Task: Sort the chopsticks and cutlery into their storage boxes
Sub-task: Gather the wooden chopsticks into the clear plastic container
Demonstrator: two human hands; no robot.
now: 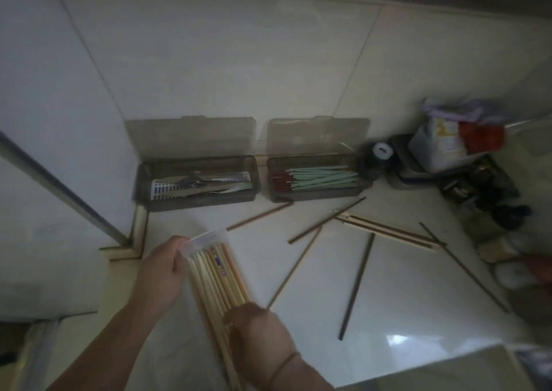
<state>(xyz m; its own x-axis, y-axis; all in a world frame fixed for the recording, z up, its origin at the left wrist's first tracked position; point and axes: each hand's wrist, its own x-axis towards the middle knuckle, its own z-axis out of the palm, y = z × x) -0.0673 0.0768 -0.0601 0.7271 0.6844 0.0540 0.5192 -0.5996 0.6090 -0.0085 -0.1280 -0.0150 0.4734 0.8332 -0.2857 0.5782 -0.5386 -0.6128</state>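
One bundle of pale wooden chopsticks (219, 283), clear wrapper over its far end.
We see left hand (162, 274) pinching the wrapper end, right hand (257, 328) gripping its near end.

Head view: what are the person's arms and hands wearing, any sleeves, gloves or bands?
Both forearms are bare, with no sleeves in view and no gloves. The left hand has nothing on it that shows. The right hand has a thin band around its wrist. The dim, blurred picture shows no rings or markings.
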